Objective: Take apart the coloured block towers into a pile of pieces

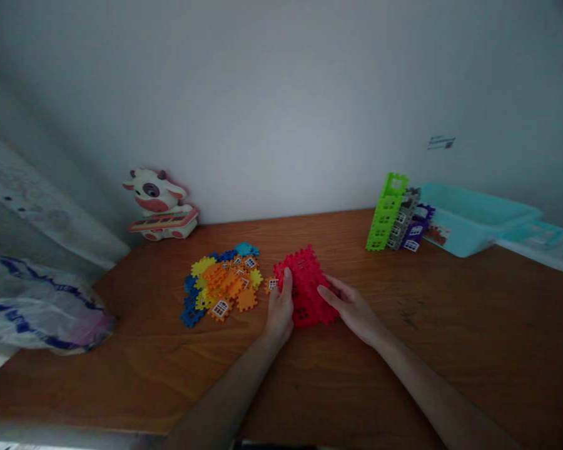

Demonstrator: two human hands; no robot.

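Between my two hands is a red block of joined interlocking building tiles [308, 289], with toothed edges and window openings. My left hand [280, 311] grips its left side, thumb on the front face. On the right side my right hand [351, 307] closes on it, thumb on the face and fingers behind, partly hidden. Just left of my left hand lies a single orange window tile [271, 285]. Further left is a loose pile of orange, yellow and blue tiles [228, 281], some with white window inserts.
At the back right, joined tiles in green [385, 215], grey [402, 219] and purple [417, 229] lean near a turquoise bin [478, 215]. A cow toy with a keyboard [157, 203] stands back left. A plastic bag [42, 306] lies at the left edge of the wooden table [169, 381].
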